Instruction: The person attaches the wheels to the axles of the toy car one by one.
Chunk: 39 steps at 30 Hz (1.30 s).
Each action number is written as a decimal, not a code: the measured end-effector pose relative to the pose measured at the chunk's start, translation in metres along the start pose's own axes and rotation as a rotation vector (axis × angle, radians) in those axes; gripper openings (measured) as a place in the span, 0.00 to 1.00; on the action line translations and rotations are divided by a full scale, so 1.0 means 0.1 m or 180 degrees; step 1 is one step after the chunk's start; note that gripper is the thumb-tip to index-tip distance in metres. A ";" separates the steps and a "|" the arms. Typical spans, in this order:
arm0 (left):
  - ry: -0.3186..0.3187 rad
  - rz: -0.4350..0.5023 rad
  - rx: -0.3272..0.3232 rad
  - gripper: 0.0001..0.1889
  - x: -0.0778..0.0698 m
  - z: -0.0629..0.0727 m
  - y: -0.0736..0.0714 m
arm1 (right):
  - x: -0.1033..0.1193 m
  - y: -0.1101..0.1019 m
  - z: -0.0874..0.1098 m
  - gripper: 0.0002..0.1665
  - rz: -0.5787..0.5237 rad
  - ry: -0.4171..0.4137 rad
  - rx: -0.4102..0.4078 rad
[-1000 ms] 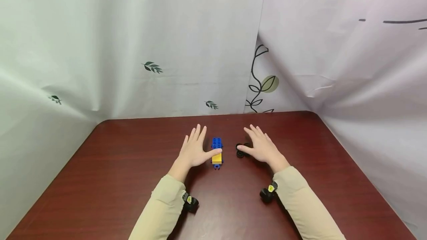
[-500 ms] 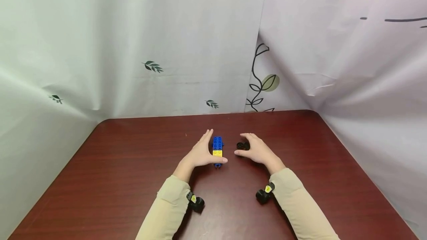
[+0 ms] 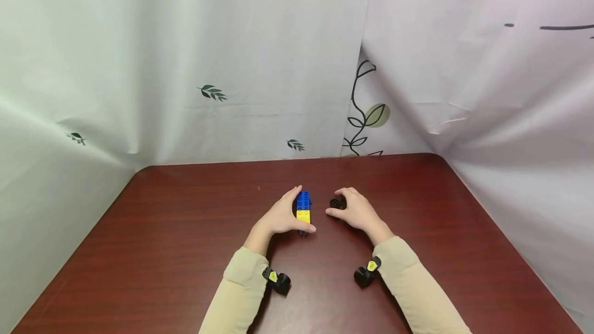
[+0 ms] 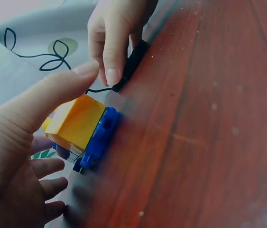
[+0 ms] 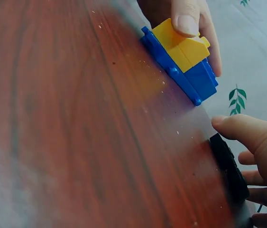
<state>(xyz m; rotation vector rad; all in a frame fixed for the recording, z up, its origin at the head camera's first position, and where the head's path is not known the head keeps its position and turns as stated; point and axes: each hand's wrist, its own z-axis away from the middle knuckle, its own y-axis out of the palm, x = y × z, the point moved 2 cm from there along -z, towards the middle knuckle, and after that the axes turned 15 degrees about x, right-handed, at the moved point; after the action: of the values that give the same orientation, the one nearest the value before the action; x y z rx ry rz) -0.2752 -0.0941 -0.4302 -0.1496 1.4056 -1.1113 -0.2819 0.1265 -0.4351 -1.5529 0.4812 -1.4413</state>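
Note:
A toy vehicle built of blue and yellow bricks (image 3: 303,214) stands on the table, blue end away from me. My left hand (image 3: 280,215) curves along its left side, the index fingertip by the far end and the thumb across the near end. In the left wrist view, the fingers are spread beside the blue base (image 4: 103,135) and the thumb is over the yellow brick (image 4: 78,123). To the right lie small black toy wheels (image 3: 335,203). My right hand (image 3: 359,213) arches around them, thumb in front and fingers behind, with a gap between thumb and fingertips.
The dark red wooden table (image 3: 185,251) has rounded far corners. Behind and beside it hangs a pale printed cloth (image 3: 260,55) with leaf drawings. A black camera is strapped to each wrist, the left camera (image 3: 280,282) and right camera (image 3: 364,276) hanging inward.
Both hands have come down and drawn in their spread fingers. The left hand has moved rightward to the brick vehicle; the right hand has curved around the black wheels.

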 end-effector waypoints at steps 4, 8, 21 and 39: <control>-0.0045 -0.0044 0.0019 0.61 0.00 0.01 0.00 | 0.00 0.01 0.01 0.34 -0.0025 -0.0006 -0.0077; -0.0047 -0.0036 0.0009 0.60 0.01 0.02 0.01 | 0.01 0.02 0.00 0.31 -0.0052 0.0028 -0.0134; -0.0040 0.0011 -0.0054 0.59 0.00 0.02 0.03 | 0.04 0.03 0.03 0.24 -0.0109 0.0080 -0.0230; -0.0002 0.0032 -0.0177 0.56 0.00 0.03 0.02 | 0.04 0.03 -0.01 0.20 -0.0070 0.0160 -0.0397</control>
<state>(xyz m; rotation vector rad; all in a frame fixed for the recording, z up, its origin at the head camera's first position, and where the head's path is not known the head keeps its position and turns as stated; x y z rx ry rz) -0.2719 -0.0947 -0.4308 -0.1827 1.4358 -1.0644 -0.2810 0.1221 -0.4352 -1.6275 0.5955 -1.4943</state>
